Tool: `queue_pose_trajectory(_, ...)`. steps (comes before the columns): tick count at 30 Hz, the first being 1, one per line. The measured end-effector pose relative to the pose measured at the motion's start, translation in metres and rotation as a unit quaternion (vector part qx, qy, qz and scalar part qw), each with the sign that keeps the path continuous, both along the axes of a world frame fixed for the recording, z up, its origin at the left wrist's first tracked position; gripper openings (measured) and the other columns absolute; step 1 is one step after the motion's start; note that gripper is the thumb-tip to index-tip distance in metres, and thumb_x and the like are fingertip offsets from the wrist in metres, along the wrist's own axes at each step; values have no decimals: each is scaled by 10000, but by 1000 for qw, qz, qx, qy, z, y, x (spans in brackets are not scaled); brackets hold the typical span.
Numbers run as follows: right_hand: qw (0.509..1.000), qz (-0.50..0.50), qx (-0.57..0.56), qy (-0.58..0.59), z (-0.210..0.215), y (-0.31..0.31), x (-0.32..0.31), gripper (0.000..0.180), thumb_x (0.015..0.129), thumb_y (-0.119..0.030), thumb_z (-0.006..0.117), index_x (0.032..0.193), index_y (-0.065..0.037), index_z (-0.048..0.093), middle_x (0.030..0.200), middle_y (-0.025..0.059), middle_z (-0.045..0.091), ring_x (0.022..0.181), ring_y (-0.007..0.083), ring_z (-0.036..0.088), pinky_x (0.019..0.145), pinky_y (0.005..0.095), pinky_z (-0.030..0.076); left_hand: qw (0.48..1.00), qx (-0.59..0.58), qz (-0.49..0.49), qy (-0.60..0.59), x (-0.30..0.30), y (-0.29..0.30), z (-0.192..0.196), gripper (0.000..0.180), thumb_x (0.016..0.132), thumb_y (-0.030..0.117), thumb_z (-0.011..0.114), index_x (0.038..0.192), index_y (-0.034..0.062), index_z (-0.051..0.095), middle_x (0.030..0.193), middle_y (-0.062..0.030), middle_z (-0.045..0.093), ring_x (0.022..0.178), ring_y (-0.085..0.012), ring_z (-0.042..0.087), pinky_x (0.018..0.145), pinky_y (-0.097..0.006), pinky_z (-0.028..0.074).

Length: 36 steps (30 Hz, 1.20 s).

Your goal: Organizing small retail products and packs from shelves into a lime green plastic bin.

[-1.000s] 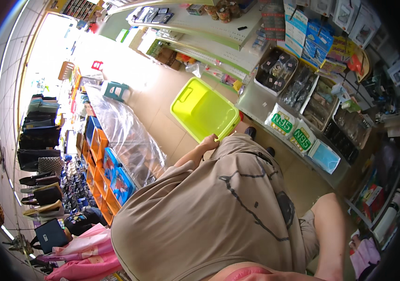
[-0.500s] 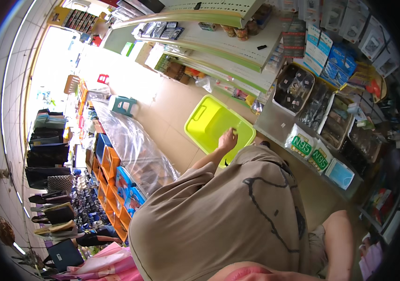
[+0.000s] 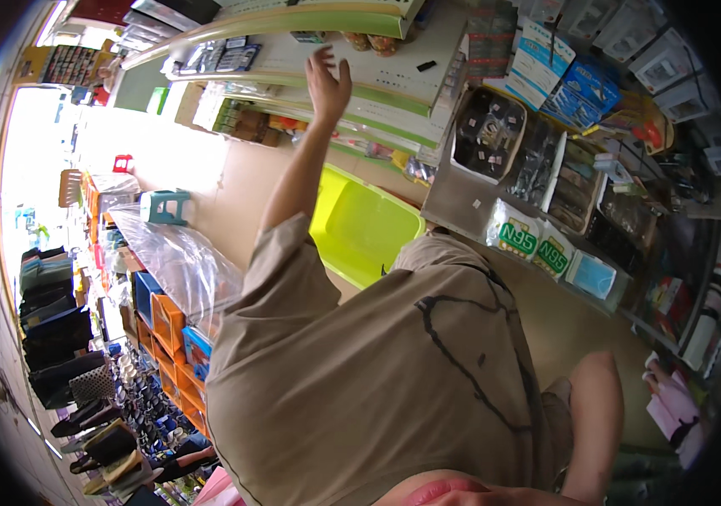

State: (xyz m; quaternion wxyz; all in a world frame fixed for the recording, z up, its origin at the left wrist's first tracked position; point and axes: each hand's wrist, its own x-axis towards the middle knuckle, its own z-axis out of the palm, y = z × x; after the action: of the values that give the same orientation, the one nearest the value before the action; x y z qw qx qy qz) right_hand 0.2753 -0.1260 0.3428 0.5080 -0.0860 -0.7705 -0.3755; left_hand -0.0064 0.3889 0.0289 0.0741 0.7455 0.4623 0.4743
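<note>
My left hand (image 3: 328, 83) is raised in front of a pale shelf (image 3: 386, 69), its fingers apart and nothing visible in them. I cannot tell whether it touches the shelf. Just beyond the fingertips lies a small green box (image 3: 308, 37), with jars (image 3: 369, 42) beside it and a small black object (image 3: 426, 66) farther right. Below my left forearm, a lime-green plastic tub (image 3: 365, 226) stands on the floor, partly hidden by my arm and brown shirt. My right forearm shows at the lower right; the right hand is out of sight.
A metal counter (image 3: 462, 202) on the right carries trays of small packaged goods (image 3: 489, 135) and green-and-white packets (image 3: 514, 229). To the left are a teal stool (image 3: 165, 207), a plastic-covered stand (image 3: 179, 253) and orange crates (image 3: 166, 320). Another person's pink clothing (image 3: 674, 413) shows far right.
My left hand has risen from inside the lime-green tub to the shelf, and its fingers have spread. The whole view has shifted, so the surroundings sit farther left.
</note>
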Motion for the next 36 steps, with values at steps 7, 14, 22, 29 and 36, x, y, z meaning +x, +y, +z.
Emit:
queue_pose_trajectory(7, 968, -212, 129, -41, 8, -11, -17, 603, 986, -348, 568, 1437, 5, 379, 1561, 123, 300, 1443, 277, 236, 1187, 475, 200, 981, 94, 15, 171, -26, 71, 4, 481, 820, 131, 713, 1215, 13, 467, 1052, -138, 564, 978, -302, 554, 868, -406, 445)
queue_pose_trajectory(14, 985, -140, -26, -97, 27, -3, -42, 675, 913, -356, 674, 1427, -16, 399, 1581, 102, 261, 1456, 248, 201, 1197, 438, 177, 988, 36, -61, 135, -11, 110, -30, 561, 791, 110, 679, 1308, 10, 483, 1250, -325, 507, 1192, -507, 441, 1007, -547, 378)
queue_pose_trajectory(22, 992, -95, -9, -79, 29, 74, -33, 707, 851, -356, 731, 1393, -13, 435, 1543, 117, 341, 1418, 304, 302, 1174, 494, 245, 984, 91, -82, 127, -2, 106, -24, 388, 852, 109, 653, 1216, 6, 567, 1200, -290, 561, 1131, -483, 500, 954, -526, 418)
queue_pose_trajectory(29, 918, -308, 220, -119, 32, 26, -47, 597, 863, -334, 708, 1339, -36, 506, 1469, 128, 451, 1348, 310, 414, 1110, 506, 347, 985, 93, -75, 127, -19, 94, -18, 376, 907, 122, 600, 1259, -4, 555, 1229, -292, 548, 1135, -478, 504, 962, -513, 423)
queue_pose_trajectory(36, 992, -107, 49, -50, 34, 103, -46, 549, 858, -353, 706, 1276, -28, 559, 1389, 139, 532, 1302, 304, 468, 1099, 501, 354, 987, 86, -88, 106, 7, 95, -27, 436, 933, 158, 569, 1330, -7, 498, 1318, -307, 487, 1208, -493, 449, 1014, -517, 387)
